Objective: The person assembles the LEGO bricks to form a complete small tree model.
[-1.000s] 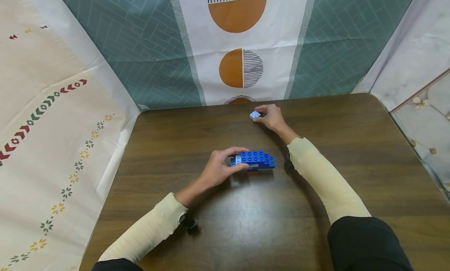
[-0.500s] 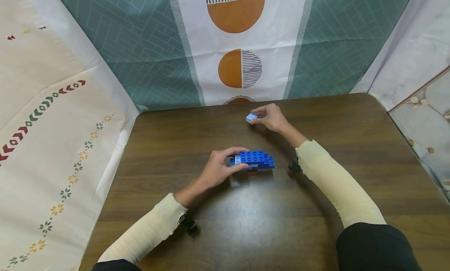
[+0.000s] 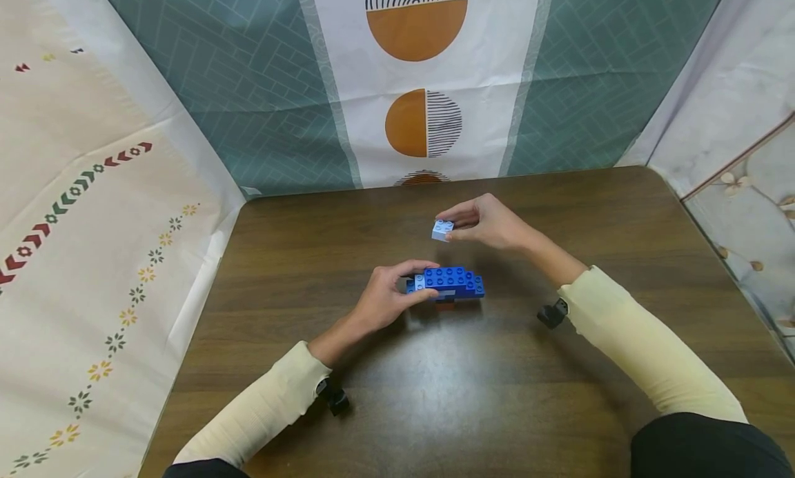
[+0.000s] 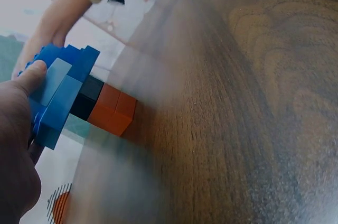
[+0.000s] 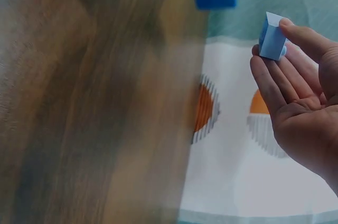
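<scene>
My left hand (image 3: 391, 296) grips a long model of blue toy bricks (image 3: 453, 279) by its left end, thumb on the near side and fingers behind. In the left wrist view, black bricks (image 4: 87, 97) and orange-red bricks (image 4: 113, 109) form a stem under the blue part, standing on the table. My right hand (image 3: 491, 223) pinches a light blue brick (image 3: 442, 230) between thumb and fingertips, raised behind the model. The right wrist view shows this small brick (image 5: 273, 37) with its sloped face and a stud at its side.
The brown wooden table (image 3: 298, 243) spreads under both arms. Patterned cloth (image 3: 279, 85) hangs along its far edge, with more cloth at the left (image 3: 124, 257) and right. Each wrist carries a small black camera (image 3: 551, 314).
From the far part of the table, my right hand has come nearer and lifted the light blue brick toward the blue model. My left hand keeps its hold without moving.
</scene>
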A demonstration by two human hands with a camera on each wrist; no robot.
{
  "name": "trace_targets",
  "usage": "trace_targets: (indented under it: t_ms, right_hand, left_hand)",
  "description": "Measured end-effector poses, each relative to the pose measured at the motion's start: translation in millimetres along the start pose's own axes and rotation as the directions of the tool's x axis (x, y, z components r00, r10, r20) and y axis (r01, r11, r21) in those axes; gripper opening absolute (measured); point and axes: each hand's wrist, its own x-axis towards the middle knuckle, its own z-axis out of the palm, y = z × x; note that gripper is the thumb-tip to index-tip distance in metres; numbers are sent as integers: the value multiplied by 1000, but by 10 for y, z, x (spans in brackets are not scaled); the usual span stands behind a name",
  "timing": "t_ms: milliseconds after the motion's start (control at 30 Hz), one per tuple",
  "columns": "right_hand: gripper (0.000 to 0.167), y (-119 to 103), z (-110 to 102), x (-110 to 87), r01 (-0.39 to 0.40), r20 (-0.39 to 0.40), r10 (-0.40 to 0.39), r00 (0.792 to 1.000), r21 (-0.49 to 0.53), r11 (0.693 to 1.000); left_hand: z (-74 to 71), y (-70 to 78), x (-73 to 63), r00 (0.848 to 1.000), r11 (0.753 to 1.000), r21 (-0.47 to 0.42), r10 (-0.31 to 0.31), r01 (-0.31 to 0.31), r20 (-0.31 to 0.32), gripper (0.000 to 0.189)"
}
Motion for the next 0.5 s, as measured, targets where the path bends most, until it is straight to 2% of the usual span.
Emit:
trace_targets:
  t_ms: [267, 500]
  right_hand:
    - [41, -208, 10, -366, 72, 85, -78, 993, 74, 995]
    - [42, -302, 76, -559, 97, 129, -110, 986, 100, 990]
  left_hand:
    - [9, -4, 0, 1000, 1000, -7, 5, -5, -1, 39]
    - [4, 3, -1, 1000, 1000, -6, -9, 9, 3, 40]
